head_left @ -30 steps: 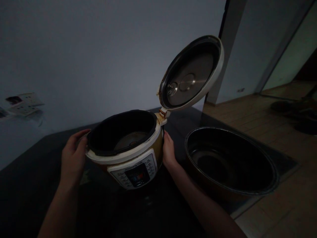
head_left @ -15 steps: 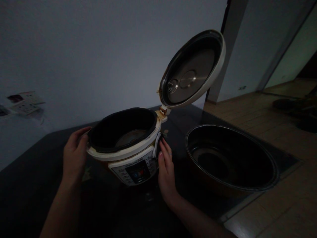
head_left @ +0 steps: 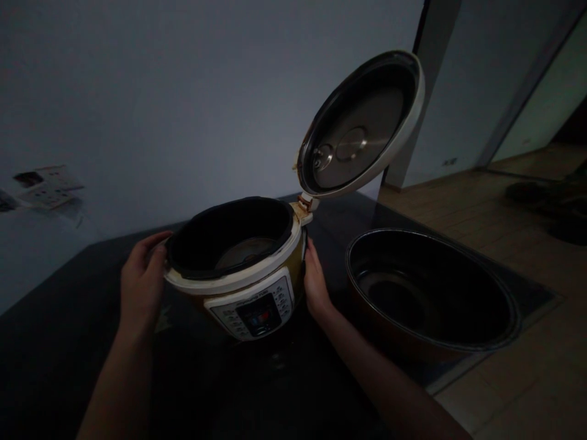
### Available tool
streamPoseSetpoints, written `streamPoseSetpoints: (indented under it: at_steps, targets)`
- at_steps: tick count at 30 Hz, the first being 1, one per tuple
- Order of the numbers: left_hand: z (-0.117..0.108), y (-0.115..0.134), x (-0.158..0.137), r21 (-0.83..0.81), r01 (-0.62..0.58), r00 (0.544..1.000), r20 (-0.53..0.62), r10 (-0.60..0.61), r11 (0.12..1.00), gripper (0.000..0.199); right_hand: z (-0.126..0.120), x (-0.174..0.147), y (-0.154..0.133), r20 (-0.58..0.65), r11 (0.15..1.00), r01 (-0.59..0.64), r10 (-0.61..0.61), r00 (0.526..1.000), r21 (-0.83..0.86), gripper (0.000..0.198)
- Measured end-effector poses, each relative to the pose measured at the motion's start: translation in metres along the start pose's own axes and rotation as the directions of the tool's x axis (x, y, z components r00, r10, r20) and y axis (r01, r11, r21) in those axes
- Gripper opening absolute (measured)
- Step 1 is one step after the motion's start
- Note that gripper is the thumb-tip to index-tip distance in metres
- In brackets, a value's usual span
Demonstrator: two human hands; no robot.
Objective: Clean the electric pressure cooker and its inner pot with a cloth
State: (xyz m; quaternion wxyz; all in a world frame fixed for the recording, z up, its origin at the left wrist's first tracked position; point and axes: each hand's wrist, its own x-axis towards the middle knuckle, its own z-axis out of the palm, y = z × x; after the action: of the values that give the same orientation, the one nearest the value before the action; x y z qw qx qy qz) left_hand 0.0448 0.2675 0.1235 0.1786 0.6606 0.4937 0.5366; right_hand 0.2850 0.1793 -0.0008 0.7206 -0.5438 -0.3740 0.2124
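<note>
A white-rimmed multicooker [head_left: 238,278] stands on the dark table, its front panel and screen facing me. Its round lid [head_left: 362,131] is swung up on the hinge at the right rear. The dark hollow inside shows a paler disc at the bottom. At the cooker's left edge, my left hand [head_left: 143,281] is closed on the side, fingers bent over near the rim. My right hand [head_left: 316,281] is wrapped against the right side, below the hinge. Its fingertips are partly hidden behind the body.
A wide, dark-lined pot [head_left: 431,293] sits right of the cooker, close to my right forearm. The table [head_left: 257,397] meets a pale wall [head_left: 183,110] behind. Papers [head_left: 50,189] cling to the wall at left. Tiled floor [head_left: 495,391] lies beyond the table's right edge.
My right hand has slid farther back along the cooker's side, and the white handle-like piece beside its fingers no longer shows. The cooker appears slightly farther right in view. The left hand keeps its hold.
</note>
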Motion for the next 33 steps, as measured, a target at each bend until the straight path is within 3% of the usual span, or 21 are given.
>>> streamPoseSetpoints:
  at_steps: [7, 10, 13, 17, 21, 25, 29, 33]
  targets:
    - [0.0, 0.001, 0.0, 0.007, 0.022, 1.0, -0.005, -0.022, 1.0, 0.036, 0.008, -0.106, 0.003, 0.05, 0.978, -0.031, 0.042, 0.998, -0.204, 0.057]
    - [0.001, 0.005, -0.001, 0.02, 0.028, 1.0, -0.011, -0.028, 0.999, 0.037, 0.014, -0.127, 0.003, 0.023, 0.968, -0.041, 0.048, 0.999, -0.247, 0.057]
    - [0.0, 0.005, -0.001, 0.003, 0.033, 0.999, -0.01, -0.033, 0.999, 0.037, 0.012, -0.111, 0.005, 0.024, 0.989, -0.085, 0.089, 0.996, -0.118, 0.059]
    - [0.0, -0.002, 0.002, -0.032, 0.028, 1.0, 0.01, -0.028, 0.999, 0.039, 0.006, -0.05, 0.013, -0.017, 0.958, -0.214, 0.221, 0.975, 0.188, 0.06]
    - [0.002, -0.01, 0.005, -0.04, 0.005, 1.0, -0.015, -0.005, 0.999, 0.042, 0.006, 0.008, 0.026, -0.055, 0.931, -0.253, 0.277, 0.959, 0.263, 0.05]
    - [0.004, -0.013, 0.006, -0.052, -0.012, 1.0, -0.022, 0.011, 0.999, 0.046, 0.009, 0.042, 0.034, -0.044, 0.895, -0.3, 0.332, 0.942, 0.329, 0.038]
    - [0.004, -0.014, 0.006, -0.05, -0.019, 1.0, -0.013, 0.018, 0.999, 0.045, 0.009, 0.039, 0.027, -0.04, 0.884, -0.277, 0.314, 0.949, 0.375, 0.038]
    - [0.004, -0.015, 0.007, -0.037, -0.025, 1.0, -0.018, 0.025, 0.999, 0.044, 0.012, -0.003, 0.013, -0.1, 0.902, -0.191, 0.247, 0.964, 0.387, 0.053]
